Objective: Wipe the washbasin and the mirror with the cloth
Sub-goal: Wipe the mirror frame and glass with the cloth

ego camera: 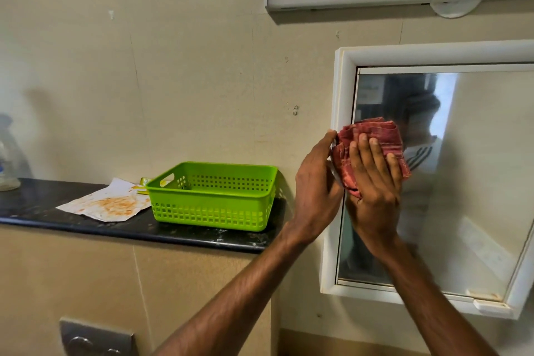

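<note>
Cloth [384,127], red, crumpled and ribbed, lies against the mirror [476,153] glass near its left edge. My right hand [372,179] presses it flat with straight fingers. My left hand [315,182] rests at the white frame [341,89], thumb up; I cannot tell whether it grasps anything. A perforated green plastic basket [213,196] and stained paper [107,202] sit on the dark speckled ledge [43,208], below cream walls.

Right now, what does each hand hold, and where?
Red cloth: right hand presses its middle on the mirror; left hand touches the frame beside it, grip unclear.
</note>
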### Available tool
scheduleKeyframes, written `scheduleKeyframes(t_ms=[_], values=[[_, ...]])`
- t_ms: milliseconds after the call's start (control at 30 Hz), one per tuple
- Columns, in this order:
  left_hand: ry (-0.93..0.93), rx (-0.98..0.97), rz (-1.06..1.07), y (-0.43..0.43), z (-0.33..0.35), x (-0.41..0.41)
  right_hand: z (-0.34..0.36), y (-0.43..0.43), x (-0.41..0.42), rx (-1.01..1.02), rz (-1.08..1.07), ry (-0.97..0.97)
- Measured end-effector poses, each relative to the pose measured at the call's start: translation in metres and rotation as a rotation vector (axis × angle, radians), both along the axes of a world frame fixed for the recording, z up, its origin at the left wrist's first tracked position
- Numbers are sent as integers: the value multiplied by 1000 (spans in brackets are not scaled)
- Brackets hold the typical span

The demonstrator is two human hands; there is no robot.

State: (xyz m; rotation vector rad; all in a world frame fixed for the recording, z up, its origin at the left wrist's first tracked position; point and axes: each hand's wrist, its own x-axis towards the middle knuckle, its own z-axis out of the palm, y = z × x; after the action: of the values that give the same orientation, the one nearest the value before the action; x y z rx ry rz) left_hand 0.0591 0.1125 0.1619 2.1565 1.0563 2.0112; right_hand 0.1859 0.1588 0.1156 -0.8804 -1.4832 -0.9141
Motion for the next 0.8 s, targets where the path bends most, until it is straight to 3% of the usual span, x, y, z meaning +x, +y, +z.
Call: scheduleKeyframes(t_ms=[533,800], values=[[-105,17,21,-4,3,8,-16,-4,5,-25,92,-24],[-173,-19,-7,-2,0,11,-89,-24,30,-191,152,-181]])
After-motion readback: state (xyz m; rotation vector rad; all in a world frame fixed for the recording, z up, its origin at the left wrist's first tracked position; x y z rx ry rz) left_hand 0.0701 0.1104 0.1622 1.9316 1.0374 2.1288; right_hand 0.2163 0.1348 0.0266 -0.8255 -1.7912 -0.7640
